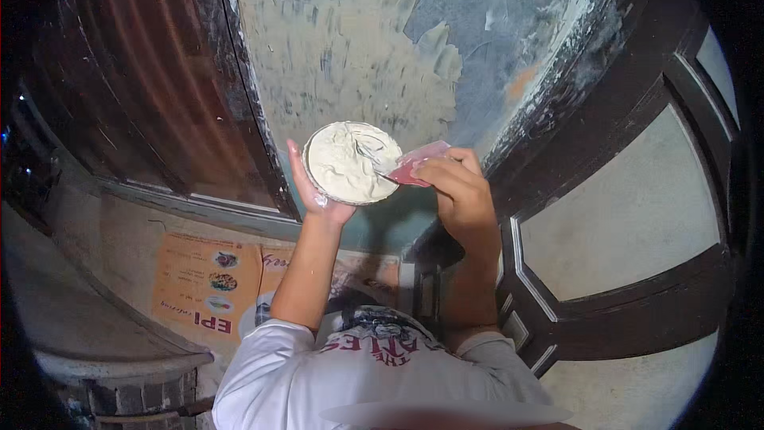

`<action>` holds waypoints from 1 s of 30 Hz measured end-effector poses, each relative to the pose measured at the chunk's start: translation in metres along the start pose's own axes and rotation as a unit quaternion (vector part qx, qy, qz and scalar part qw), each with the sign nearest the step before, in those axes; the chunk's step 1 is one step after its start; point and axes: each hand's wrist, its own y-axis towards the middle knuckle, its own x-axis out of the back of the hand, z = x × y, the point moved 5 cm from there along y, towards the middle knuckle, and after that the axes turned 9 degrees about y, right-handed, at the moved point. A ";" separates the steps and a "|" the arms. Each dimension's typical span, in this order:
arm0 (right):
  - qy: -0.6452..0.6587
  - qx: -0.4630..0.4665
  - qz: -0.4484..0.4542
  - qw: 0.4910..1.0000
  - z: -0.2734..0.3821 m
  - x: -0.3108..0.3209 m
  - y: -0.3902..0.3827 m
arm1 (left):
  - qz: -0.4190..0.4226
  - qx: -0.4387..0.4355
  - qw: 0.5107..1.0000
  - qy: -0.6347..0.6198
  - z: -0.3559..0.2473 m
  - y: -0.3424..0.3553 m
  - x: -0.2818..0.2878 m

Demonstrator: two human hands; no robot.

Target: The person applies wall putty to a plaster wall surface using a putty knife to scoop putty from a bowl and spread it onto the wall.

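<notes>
My left hand [320, 197] holds up a round tub of cream-white putty [347, 166] from below and the left side, its thumb along the rim. The putty's surface is ridged and fills the tub near the brim. In my right hand [465, 191] I grip a red putty scraper [412, 171], whose edge meets the putty at the tub's right side. White smears show on my left palm. Beyond the tub stands a wall panel [334, 40], coated partly in rough beige putty and partly bluish grey.
A dark brown slatted shutter [135, 80] is on the left. To the right stands a dark-framed panelled door [621, 199]. An orange printed sheet [203, 279] lies on the floor at lower left, near a grey ledge [119, 366].
</notes>
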 end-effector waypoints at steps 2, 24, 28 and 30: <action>-0.003 -0.016 0.001 1.000 -0.005 0.000 -0.005 | 0.000 0.002 1.000 0.003 0.008 -0.003 -0.005; 0.001 -0.009 -0.040 0.999 -0.023 0.002 -0.023 | 0.036 -0.017 0.999 -0.004 0.030 -0.019 -0.012; 0.000 -0.011 -0.006 1.000 -0.020 -0.003 -0.022 | 0.029 -0.026 0.999 0.019 0.026 -0.020 -0.014; 0.006 -0.005 -0.017 1.000 -0.018 -0.006 -0.021 | -0.007 -0.024 0.999 0.025 0.026 -0.020 -0.013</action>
